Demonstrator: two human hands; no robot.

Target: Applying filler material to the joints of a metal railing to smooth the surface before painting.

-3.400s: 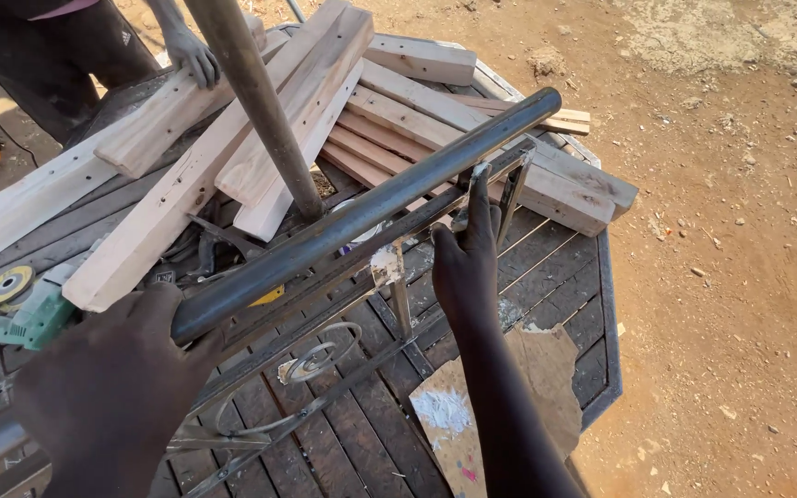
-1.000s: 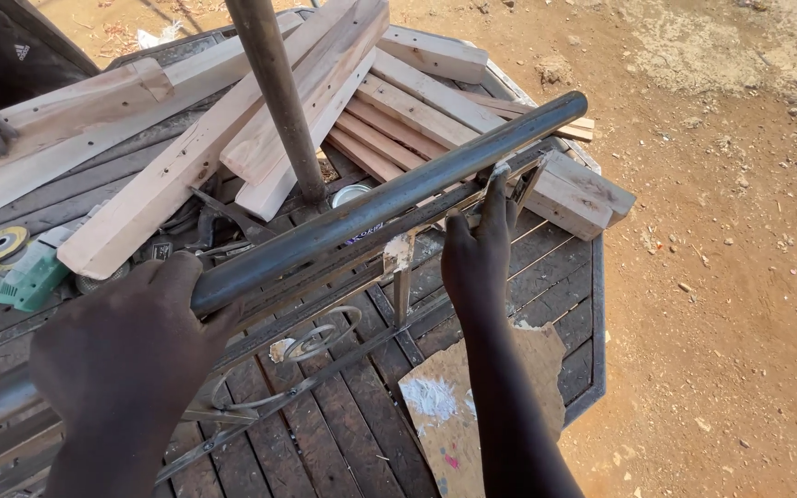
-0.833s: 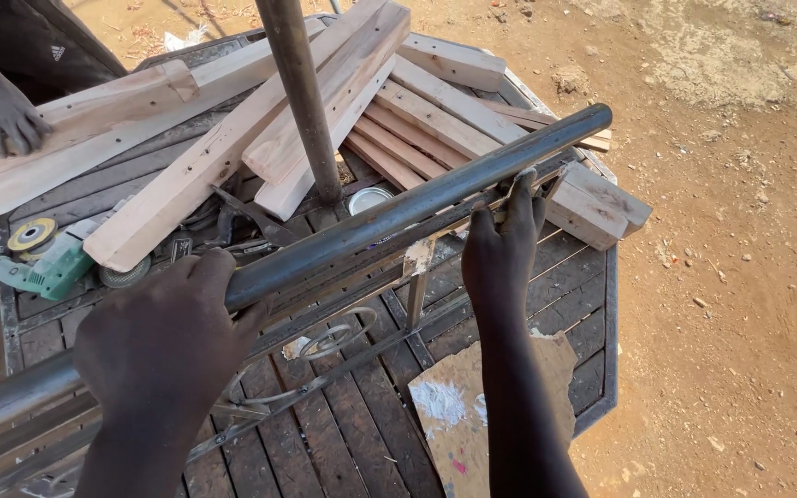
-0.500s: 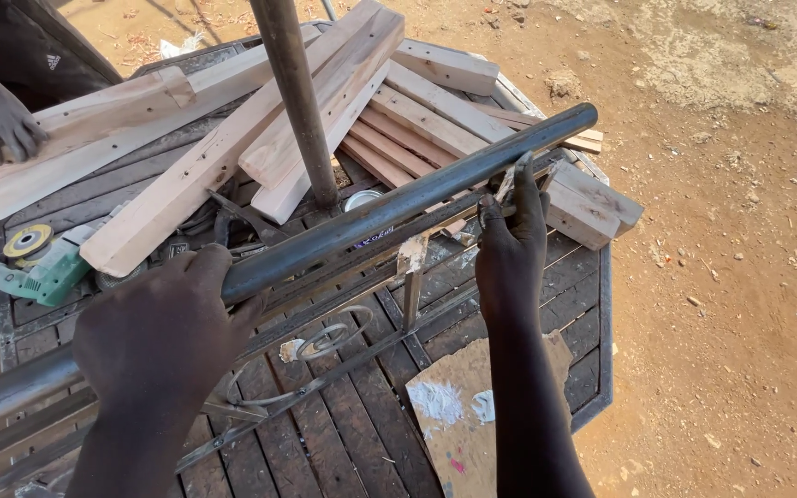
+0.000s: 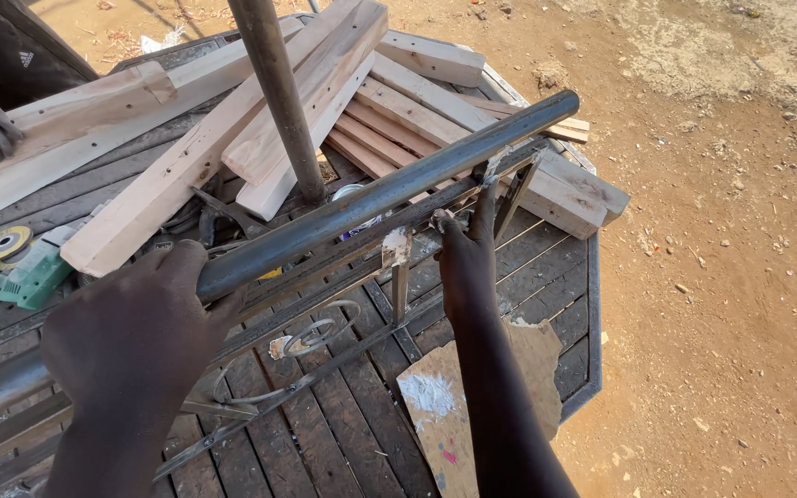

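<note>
Clearly the left hand (image 5: pixel 136 337) wraps its fingers tight over the long dark steel pipe (image 5: pixel 362 207) lying across the metal frame (image 5: pixel 398 277), so the right hand (image 5: pixel 466 254), fingers together and pressed to the frame beneath, should hold both steady and aligned.

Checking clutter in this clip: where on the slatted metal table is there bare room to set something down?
Bare slats show at the table's right edge, between the right hand and the rim, and near the front between the scrollwork and the cardboard scrap. The far half is crowded with wooden planks; the long pipe under the left hand crosses the middle.
</note>
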